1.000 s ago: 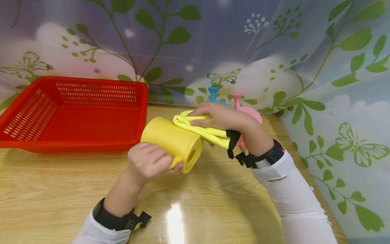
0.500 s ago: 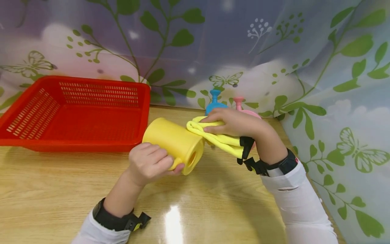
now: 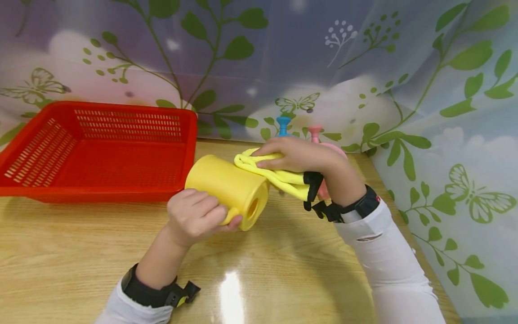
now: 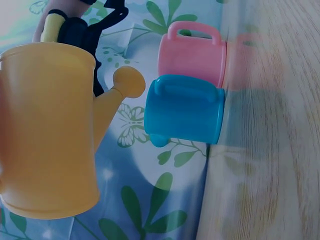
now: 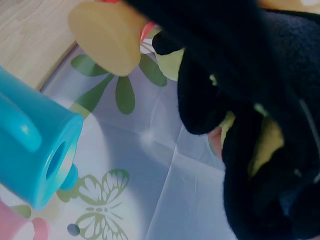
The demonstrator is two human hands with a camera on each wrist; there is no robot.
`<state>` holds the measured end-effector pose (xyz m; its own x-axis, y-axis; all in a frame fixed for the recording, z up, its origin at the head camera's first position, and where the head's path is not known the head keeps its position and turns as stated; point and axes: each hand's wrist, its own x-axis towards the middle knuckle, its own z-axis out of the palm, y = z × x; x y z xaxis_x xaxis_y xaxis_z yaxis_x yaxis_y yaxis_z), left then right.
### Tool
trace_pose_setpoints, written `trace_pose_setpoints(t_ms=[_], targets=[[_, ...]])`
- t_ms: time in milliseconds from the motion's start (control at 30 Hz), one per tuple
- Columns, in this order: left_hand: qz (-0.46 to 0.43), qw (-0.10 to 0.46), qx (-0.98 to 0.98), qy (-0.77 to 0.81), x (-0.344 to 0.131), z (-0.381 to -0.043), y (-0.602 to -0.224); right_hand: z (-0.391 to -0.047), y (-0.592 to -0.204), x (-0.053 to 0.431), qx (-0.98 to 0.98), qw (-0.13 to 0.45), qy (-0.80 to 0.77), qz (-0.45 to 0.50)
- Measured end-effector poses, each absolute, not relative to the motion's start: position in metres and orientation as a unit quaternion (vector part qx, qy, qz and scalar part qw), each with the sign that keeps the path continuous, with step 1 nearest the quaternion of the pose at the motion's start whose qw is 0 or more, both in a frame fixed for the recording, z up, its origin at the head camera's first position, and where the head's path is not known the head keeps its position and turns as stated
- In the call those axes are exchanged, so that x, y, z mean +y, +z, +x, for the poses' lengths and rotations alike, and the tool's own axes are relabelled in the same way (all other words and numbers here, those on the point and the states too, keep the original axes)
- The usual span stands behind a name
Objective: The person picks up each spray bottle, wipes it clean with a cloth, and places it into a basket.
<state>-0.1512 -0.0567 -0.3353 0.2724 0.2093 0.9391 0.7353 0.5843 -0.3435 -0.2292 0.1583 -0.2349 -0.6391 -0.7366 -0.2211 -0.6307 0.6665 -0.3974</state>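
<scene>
In the head view a yellow watering can (image 3: 221,180) lies tilted, held above the table, its holed end turned toward the lower right. My left hand (image 3: 197,213) grips it by the handle. With curled fingers my right hand (image 3: 293,155) holds a folded yellow cloth (image 3: 289,185) with a black edge against the can's upper side. The left wrist view shows the can's body and its spout (image 4: 127,82). Dark folds of the cloth (image 5: 295,70) fill the right part of the right wrist view and hide most of that hand.
A red plastic basket (image 3: 121,194) stands on the wooden table (image 3: 101,261) at the left. Behind the right hand stand a blue watering can (image 4: 185,112) and a pink watering can (image 4: 192,57). A leaf-patterned cloth backdrop (image 3: 299,54) rises behind the table and at the right.
My right hand moved the yellow cloth rightward along the watering can, then back left. The left hand keeps its grip, nearly still.
</scene>
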Motion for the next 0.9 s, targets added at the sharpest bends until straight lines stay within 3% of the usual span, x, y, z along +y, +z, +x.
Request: trace_pose_setpoints(t_ms=[900], targets=[[-0.426,0.686,-0.553,-0.205,-0.051,-0.148,-0.335,-0.248,-0.253,0.108,0.907,0.18,-0.171,-0.34]])
